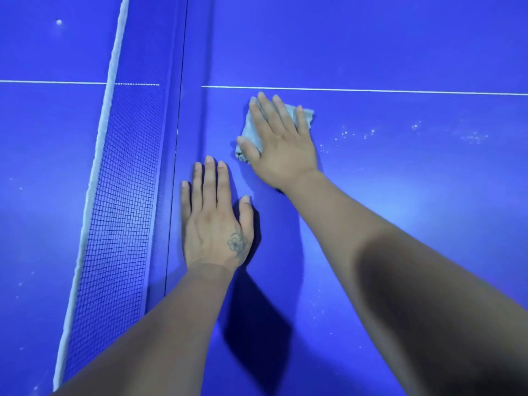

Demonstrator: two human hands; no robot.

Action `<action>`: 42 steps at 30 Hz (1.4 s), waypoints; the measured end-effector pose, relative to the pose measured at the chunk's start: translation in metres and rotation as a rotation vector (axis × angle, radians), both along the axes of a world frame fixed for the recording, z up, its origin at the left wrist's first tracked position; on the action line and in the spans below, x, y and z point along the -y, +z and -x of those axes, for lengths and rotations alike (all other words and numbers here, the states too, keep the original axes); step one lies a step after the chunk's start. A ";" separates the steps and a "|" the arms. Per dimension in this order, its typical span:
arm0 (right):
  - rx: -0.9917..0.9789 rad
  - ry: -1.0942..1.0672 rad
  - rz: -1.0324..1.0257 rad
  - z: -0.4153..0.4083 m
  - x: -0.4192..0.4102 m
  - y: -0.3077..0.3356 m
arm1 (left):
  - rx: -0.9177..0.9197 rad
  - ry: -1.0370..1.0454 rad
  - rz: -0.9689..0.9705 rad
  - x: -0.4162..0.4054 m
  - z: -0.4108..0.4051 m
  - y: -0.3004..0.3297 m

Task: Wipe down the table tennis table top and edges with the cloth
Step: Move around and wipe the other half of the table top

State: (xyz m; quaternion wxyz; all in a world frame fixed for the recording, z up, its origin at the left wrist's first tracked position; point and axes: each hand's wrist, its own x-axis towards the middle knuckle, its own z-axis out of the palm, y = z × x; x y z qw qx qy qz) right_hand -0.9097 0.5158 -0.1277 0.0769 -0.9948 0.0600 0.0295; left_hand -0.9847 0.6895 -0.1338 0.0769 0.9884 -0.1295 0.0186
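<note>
Beside the net (pixel 120 195), both hands lie flat — right hand (pixel 281 144) half hiding the cloth (pixel 253 130), left hand (pixel 215 221) bare

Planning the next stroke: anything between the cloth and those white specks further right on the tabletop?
Nothing visible. The right hand presses the cloth flat on the tabletop, and only bare blue surface lies between it and the white specks. The left hand and the net sit on the opposite side.

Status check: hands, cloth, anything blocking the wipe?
Right hand flat on cloth, pressing it to the table top. Left hand flat on bare surface beside net. White specks right of cloth.
</note>
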 end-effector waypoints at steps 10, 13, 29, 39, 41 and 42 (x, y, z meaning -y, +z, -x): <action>0.003 -0.254 -0.017 0.051 0.121 -0.001 | -0.023 0.010 -0.023 0.000 -0.001 0.001; 0.041 -0.235 0.003 0.090 0.096 -0.003 | -0.017 0.015 -0.033 0.000 0.000 0.000; 0.002 -0.163 -0.020 -0.004 0.059 -0.002 | 0.019 0.019 0.028 0.000 0.000 0.001; 0.082 -0.295 0.029 0.134 0.077 0.000 | 0.012 0.013 0.010 -0.001 0.001 -0.001; 0.080 -0.263 0.052 0.151 0.047 -0.002 | 0.008 0.010 0.014 -0.002 0.001 -0.001; 0.078 -0.245 0.056 0.154 0.031 -0.003 | 0.007 0.010 0.017 -0.002 0.001 -0.001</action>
